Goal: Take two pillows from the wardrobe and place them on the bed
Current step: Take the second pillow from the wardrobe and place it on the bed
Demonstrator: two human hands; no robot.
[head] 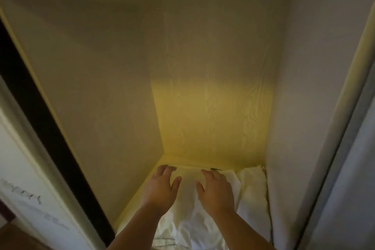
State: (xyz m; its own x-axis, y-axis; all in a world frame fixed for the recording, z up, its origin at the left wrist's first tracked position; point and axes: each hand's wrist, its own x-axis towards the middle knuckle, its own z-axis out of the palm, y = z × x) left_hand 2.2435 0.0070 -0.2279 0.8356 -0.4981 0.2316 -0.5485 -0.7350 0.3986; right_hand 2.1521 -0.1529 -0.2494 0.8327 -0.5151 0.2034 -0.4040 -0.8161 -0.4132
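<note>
The left hand [161, 185] reaches into the wardrobe [113, 97], fingers [164, 170] spread apart, tips over the far edge of the white pillow [251, 186]. The right hand [216, 187] is beside it, fingers loosely apart, resting on the fabric without gripping. The pillow's long axis runs away beneath both hands toward the back panel.
</note>
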